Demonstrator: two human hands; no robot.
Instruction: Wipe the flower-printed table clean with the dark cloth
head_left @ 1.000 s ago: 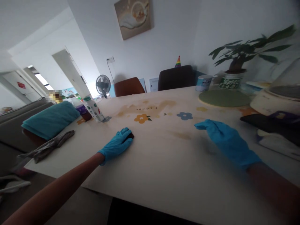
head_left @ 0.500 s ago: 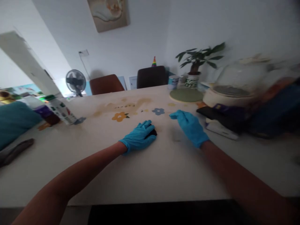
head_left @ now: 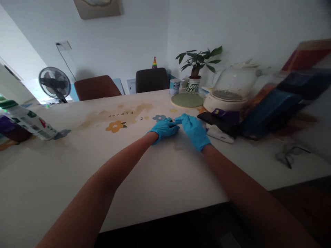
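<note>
My left hand (head_left: 165,128), in a blue glove, rests on the white table covering (head_left: 139,172) with its fingers curled over a small black item (head_left: 171,121). Only a bit of that item shows, so its kind cannot be made out. Close by on the right, my right hand (head_left: 192,128), also blue-gloved, is bent with its fingertips drawn together beside the left fingers. Whether anything is between those fingertips is hidden. A blue printed flower (head_left: 159,118) lies just behind the left hand, and an orange one (head_left: 115,126) is farther left.
At right stand a glass-lidded appliance (head_left: 227,93), a black object (head_left: 217,123), a white device (head_left: 221,134), a blue case (head_left: 279,106) and glasses (head_left: 289,155). Behind are a round green mat (head_left: 187,100), a can (head_left: 174,86) and a potted plant (head_left: 193,81). A bottle (head_left: 31,120) leans in view at left.
The view has swung right. My left hand, with the black item, has moved forward and right across the covering, so both hands are now almost touching.
</note>
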